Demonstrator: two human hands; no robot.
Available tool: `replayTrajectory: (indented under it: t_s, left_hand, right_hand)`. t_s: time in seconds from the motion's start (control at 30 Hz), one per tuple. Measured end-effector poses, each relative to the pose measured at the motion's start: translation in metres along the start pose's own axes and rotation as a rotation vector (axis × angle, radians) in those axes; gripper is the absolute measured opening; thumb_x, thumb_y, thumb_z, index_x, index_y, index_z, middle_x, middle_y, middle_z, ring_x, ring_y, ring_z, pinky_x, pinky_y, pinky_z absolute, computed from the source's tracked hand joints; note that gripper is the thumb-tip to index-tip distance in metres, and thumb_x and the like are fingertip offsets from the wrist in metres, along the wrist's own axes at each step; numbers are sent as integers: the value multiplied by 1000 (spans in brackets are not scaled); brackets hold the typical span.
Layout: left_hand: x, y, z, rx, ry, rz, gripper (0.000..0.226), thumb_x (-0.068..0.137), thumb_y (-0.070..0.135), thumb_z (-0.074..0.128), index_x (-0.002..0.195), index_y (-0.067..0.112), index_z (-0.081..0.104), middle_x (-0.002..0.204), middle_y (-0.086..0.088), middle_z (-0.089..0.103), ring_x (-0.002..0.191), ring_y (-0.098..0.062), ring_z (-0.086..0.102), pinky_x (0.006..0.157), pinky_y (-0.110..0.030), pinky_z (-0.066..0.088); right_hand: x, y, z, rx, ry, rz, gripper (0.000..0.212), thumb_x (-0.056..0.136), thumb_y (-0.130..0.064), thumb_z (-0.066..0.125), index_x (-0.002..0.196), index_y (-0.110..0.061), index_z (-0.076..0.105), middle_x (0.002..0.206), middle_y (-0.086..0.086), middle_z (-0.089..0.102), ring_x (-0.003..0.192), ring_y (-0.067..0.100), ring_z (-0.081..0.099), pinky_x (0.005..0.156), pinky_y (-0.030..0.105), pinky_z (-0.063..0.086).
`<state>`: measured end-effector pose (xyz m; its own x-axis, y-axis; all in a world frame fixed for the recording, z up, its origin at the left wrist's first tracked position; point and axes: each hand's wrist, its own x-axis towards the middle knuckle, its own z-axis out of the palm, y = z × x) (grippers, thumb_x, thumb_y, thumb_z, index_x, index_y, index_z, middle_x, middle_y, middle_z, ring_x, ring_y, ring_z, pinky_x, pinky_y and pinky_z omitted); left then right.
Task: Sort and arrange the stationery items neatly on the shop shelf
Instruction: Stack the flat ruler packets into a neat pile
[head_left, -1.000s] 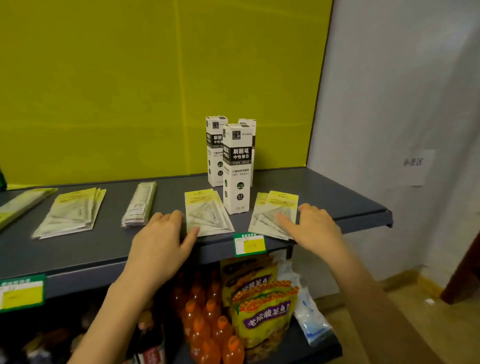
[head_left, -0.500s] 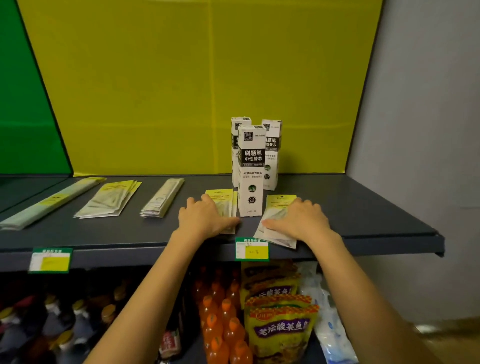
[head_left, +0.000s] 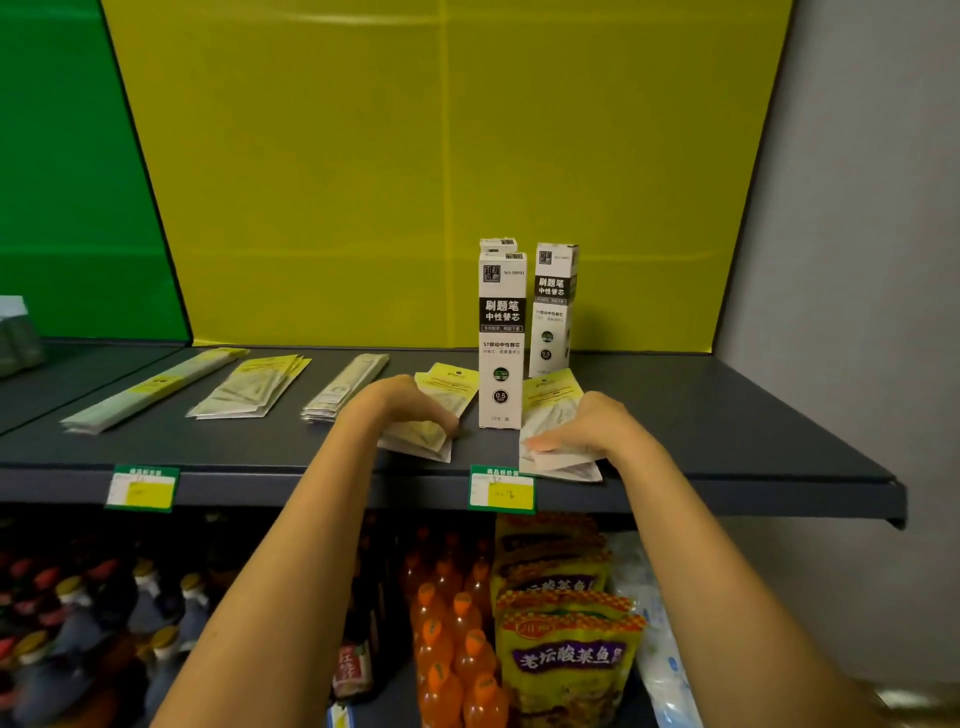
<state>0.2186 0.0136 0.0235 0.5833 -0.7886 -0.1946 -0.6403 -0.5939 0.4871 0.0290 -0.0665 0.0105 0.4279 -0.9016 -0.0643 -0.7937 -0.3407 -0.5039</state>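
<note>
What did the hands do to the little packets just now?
The left hand and right hand went from lying flat to gripping their yellow-topped packet stacks, lifting the near edges. The tall white refill boxes stayed upright between them.

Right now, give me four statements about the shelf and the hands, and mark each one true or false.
1. The left hand rests on a stack of flat packets left of the front white box. True.
2. The white boxes lie flat on the shelf. False: they stand upright.
3. The right hand holds packets at the shelf's front edge. True.
4. The shelf below holds only stationery. False: it holds orange bottles and snack bags.
</note>
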Motion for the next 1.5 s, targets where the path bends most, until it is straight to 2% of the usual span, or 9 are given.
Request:
replayTrajectory:
  t_s: [0.2, 0.5, 0.63, 0.8, 0.93, 1.03, 1.27, 1.37, 1.5]
  left_hand:
    - [-4, 0, 8, -52, 123, 23, 64, 65, 32, 77, 116, 3, 51, 117, -11, 56, 91, -23, 46, 74, -30, 37]
    - [-2, -17, 18, -284, 258, 75, 74, 57, 40, 84, 114, 5, 52, 116, -9, 61, 109, -28, 55, 87, -37, 45]
    - [-6, -27, 16, -589, 187, 180, 37, 73, 18, 75, 99, 10, 51, 113, -11, 63, 91, -23, 60, 79, -35, 50]
    - [-32, -43, 2, -935, 226, 273, 40, 90, 3, 52, 125, 4, 35, 118, -19, 55, 75, -19, 60, 52, -24, 56]
    - [-55, -81, -29, -1034, 372, 269, 45, 89, 4, 53, 130, 6, 35, 118, -16, 58, 82, -22, 63, 57, -26, 58]
    - [-69, -118, -53, -1103, 402, 265, 43, 88, 4, 54, 128, 3, 37, 105, -11, 62, 66, -12, 70, 49, -19, 55]
    - [-70, -195, -87, -1095, 504, 175, 47, 89, 8, 54, 133, 5, 38, 108, -11, 62, 75, -16, 64, 50, -20, 55]
    - [-59, -219, -100, -1049, 483, 183, 45, 91, 10, 51, 134, 8, 39, 124, -15, 58, 83, -19, 62, 66, -29, 52]
    - [-34, -239, -119, -1029, 388, 168, 41, 93, 7, 44, 134, 6, 38, 126, -17, 56, 84, -18, 61, 65, -27, 48]
  right_hand:
    - [1, -6, 3, -38, -2, -7, 72, 70, -49, 72, 125, -7, 50, 133, 14, 50, 123, 30, 47, 86, 33, 42]
    - [5, -8, -4, 22, -35, 16, 91, 66, -42, 79, 135, -1, 37, 140, 14, 41, 127, 31, 44, 98, 38, 43]
    - [5, 3, -5, 128, -18, 1, 71, 72, -34, 77, 126, -1, 46, 131, 13, 51, 121, 29, 50, 88, 34, 44]
    - [0, 32, -14, 468, 210, -5, 63, 76, -20, 72, 129, -3, 42, 129, 19, 55, 115, 35, 55, 92, 40, 47]
    - [-31, 43, -36, 650, 383, -123, 56, 86, -15, 61, 136, -12, 36, 132, 9, 53, 115, 32, 54, 95, 44, 46]
    - [-59, 34, -42, 789, 402, -210, 48, 90, -12, 55, 134, -18, 38, 122, 1, 54, 110, 25, 56, 94, 44, 46]
    - [-100, -19, -26, 832, 464, -313, 50, 90, -17, 56, 135, -28, 37, 126, -4, 55, 113, 20, 55, 99, 49, 44]
    - [-105, -54, -11, 795, 468, -372, 50, 90, -18, 56, 135, -30, 37, 128, -8, 54, 116, 17, 54, 101, 46, 43]
    - [-101, -109, 19, 764, 421, -419, 52, 90, -20, 55, 136, -34, 34, 130, -10, 52, 121, 16, 51, 104, 44, 40]
